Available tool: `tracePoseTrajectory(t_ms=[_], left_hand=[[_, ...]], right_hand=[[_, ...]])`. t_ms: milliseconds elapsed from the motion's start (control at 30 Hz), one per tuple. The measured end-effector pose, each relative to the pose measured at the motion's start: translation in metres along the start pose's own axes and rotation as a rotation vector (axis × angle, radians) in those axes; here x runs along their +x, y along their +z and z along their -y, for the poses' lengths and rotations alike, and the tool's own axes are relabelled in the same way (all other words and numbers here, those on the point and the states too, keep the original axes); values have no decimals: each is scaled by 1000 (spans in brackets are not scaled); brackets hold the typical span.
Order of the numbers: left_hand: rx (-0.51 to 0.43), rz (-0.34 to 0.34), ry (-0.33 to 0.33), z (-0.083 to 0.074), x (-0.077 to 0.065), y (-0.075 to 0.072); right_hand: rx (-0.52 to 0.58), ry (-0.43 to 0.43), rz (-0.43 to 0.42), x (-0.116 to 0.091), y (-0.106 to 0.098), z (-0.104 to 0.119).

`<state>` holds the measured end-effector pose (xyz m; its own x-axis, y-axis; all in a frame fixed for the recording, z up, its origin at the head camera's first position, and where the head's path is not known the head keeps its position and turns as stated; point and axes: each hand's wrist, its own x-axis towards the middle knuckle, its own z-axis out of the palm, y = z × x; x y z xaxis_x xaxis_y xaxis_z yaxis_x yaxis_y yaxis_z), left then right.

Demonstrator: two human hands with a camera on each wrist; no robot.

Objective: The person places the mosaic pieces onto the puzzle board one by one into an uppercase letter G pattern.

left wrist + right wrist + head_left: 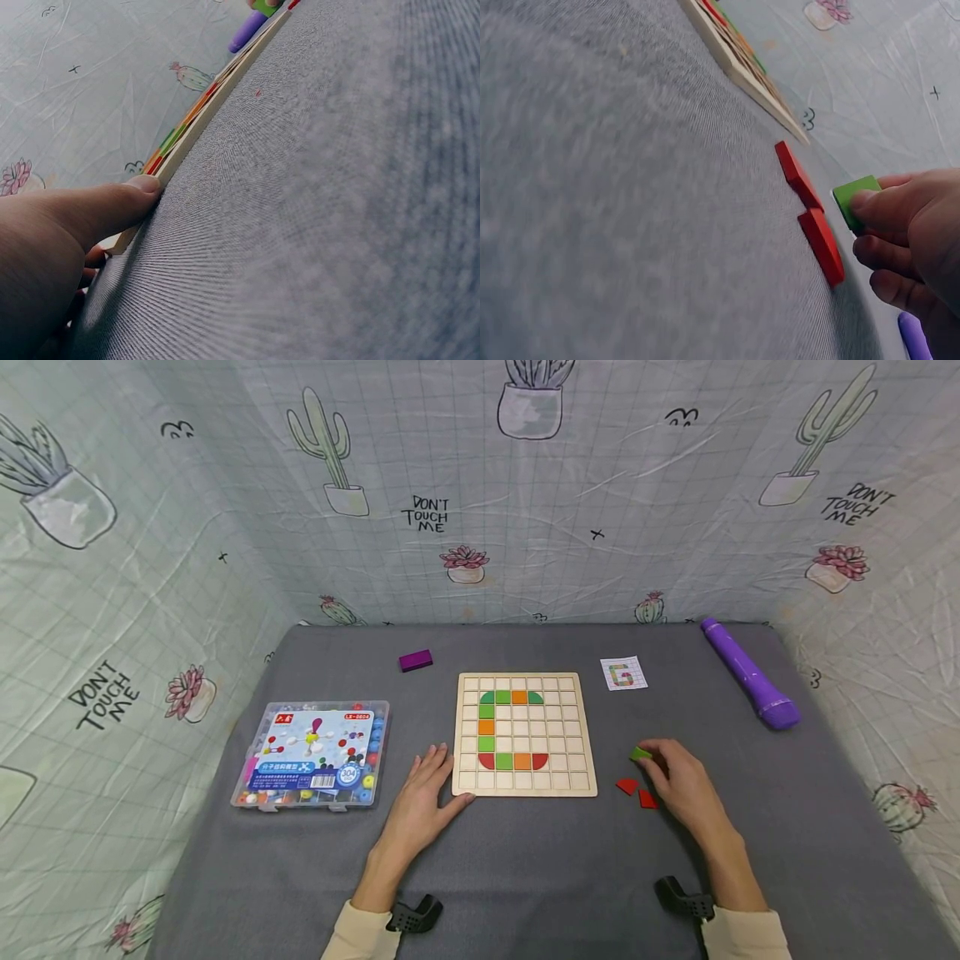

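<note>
A wooden grid board (562,735) lies mid-table, with green, orange and red tiles set in a C-like outline. My left hand (422,806) rests at its lower left corner, fingers along the left side and thumb touching the near edge; the left wrist view shows that thumb (112,206) against the rim. To the right of the board, my right hand (684,783) pinches a green square tile (855,193) between thumb and fingers. Two red tiles (627,787) with a rounded side lie on the cloth just below and left of that hand.
A small card (623,673) with a coloured G pattern lies beyond the board's right side. A purple microphone-shaped object (750,672) lies at the far right. On the left sit a clear case (311,752) of coloured beads and a purple block (416,661). Patterned cloth walls surround the table.
</note>
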<state>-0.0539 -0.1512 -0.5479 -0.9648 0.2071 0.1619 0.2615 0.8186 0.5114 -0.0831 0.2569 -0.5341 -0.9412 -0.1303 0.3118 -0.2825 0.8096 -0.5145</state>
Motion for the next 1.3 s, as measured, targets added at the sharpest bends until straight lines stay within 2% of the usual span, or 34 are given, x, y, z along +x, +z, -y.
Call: tracePoseTrajectory(t_ms=[533,933,1300], left_hand=[[-11,16,-20,1,0,0],[-15,10,-12,3,0,1],[-15,13,-13,3,0,2]], right_hand=[[33,-32,16,16,8,18],[74,-33,63,30,21,34],[111,-94,92,40,33,49]])
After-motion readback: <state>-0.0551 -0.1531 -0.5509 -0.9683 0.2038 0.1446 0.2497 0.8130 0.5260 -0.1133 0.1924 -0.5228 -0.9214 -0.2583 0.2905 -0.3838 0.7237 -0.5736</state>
